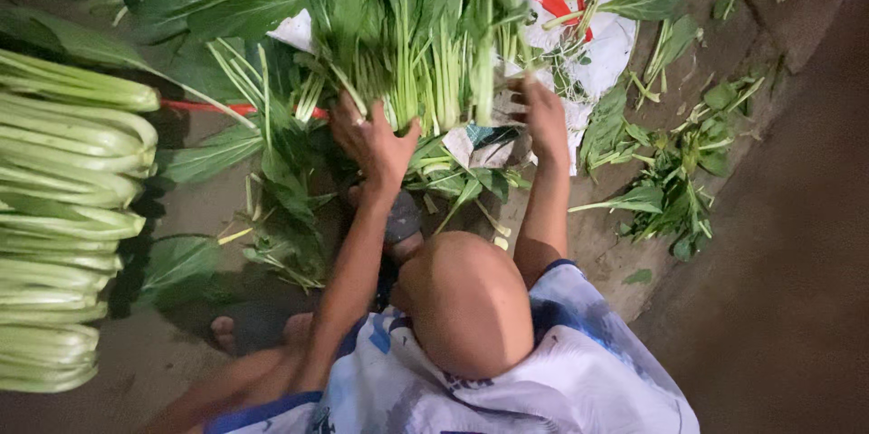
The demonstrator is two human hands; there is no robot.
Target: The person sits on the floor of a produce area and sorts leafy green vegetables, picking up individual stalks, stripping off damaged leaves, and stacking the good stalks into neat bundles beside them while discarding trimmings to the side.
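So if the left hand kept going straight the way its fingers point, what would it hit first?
The left hand already has its fingers at the pale stalks of the leafy green bunch, so it would push straight into that bunch; the white sack probably lies beyond.

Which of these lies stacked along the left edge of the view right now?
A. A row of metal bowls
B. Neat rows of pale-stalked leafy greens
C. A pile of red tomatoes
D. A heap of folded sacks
B: the stacked greens lie in neat rows with pale stalks at the left edge, beside the bunch of greens that the left hand and right hand grip.
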